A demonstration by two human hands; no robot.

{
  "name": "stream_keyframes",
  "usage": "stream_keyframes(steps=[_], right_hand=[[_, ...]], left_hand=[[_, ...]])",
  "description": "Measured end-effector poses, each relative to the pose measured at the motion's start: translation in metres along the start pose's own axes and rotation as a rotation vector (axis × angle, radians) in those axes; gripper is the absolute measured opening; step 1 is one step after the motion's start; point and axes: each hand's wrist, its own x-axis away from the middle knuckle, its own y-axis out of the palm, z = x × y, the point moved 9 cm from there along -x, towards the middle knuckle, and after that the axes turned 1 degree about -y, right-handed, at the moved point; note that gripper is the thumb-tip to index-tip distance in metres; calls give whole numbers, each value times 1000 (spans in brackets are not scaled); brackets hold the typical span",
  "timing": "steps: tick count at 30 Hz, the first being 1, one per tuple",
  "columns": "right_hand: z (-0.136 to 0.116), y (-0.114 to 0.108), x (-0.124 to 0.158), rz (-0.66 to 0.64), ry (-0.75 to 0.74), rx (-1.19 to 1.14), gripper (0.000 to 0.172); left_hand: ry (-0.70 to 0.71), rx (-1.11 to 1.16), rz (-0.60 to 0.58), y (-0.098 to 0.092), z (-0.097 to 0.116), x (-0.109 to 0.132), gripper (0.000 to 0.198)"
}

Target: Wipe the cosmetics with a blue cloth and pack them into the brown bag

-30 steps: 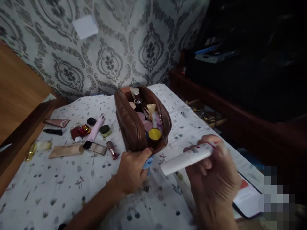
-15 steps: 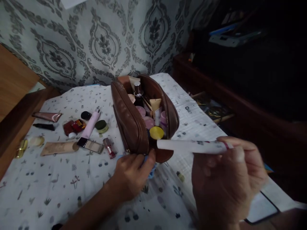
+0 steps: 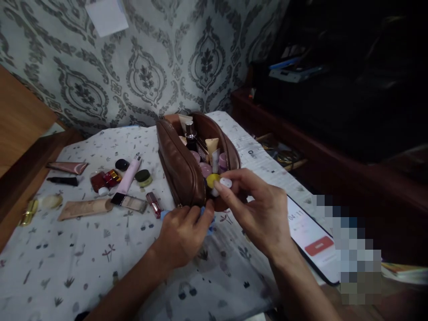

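Observation:
An open brown zip cosmetic bag [image 3: 182, 174] stands on the patterned cloth, packed with makeup. My left hand [image 3: 183, 232] is closed at its near end, fingers gripping the edge, with a bit of light-blue material [image 3: 209, 227] under them. My right hand [image 3: 259, 209] pinches a slim white tube [image 3: 226, 182] at the bag's near opening. Its round end faces me, and most of its body is hidden. Beside it in the bag lies a yellow round lid [image 3: 213, 180]. Further in are a beige tube [image 3: 211, 145] and a silver-capped bottle [image 3: 190, 131].
Left of the bag lie a lilac tube [image 3: 130, 174], a green-lidded jar [image 3: 143, 177], a beige tube [image 3: 85, 208], a lip gloss [image 3: 154, 205] and several other cosmetics. A lit phone [image 3: 314, 240] lies right of my right arm. The patterned wall [image 3: 143, 76] rises behind.
My right hand has moved left and forward to the bag's mouth. The white tube has turned from lying sideways to end-on. My left hand stays at the bag's near end.

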Motion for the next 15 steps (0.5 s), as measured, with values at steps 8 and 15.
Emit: stream_keyframes(steps=[8,15], right_hand=[[12,12,0,-92,9,47,19],[12,15,-4,-150,-36,177,25]], left_hand=[[-3,26,13,0,-1,0,34],[9,37,25,-2,-1,-2,34]])
